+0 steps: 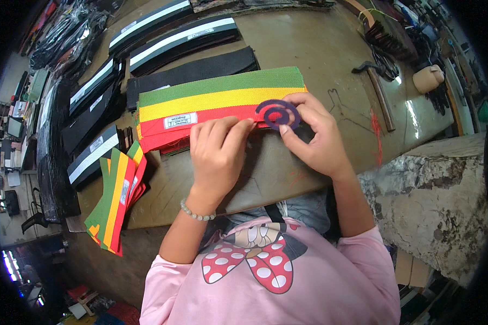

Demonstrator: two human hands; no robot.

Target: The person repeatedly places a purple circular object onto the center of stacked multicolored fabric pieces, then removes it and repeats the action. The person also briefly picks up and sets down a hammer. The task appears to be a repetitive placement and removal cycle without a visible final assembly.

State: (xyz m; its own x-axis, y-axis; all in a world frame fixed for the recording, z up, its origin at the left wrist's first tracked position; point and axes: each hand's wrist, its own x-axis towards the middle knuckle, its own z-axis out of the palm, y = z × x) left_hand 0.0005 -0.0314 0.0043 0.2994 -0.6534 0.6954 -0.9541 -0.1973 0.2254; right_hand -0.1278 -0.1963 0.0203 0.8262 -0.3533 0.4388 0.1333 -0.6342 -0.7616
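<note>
A stack of woven webbing strips (222, 96), banded green, yellow and red, lies across the worktable in front of me. Its top strip carries a white label (180, 120) near the left end. My left hand (217, 154), with a beaded bracelet at the wrist, has its fingers curled over the red near edge and pressed together there. Thumb and forefinger of my right hand (320, 138) pinch a flat, dark purple spiral-shaped piece (296, 115) over the strip's right end. What kind of tool or part it is cannot be made out.
More striped strips (119, 195) fan over the table's left front edge. Black strips with white bands (184, 46) lie in piles behind and left. At right are a hammer (381, 97), a tan container (428, 79), red threads (377, 138) and a rough stone block (434, 200).
</note>
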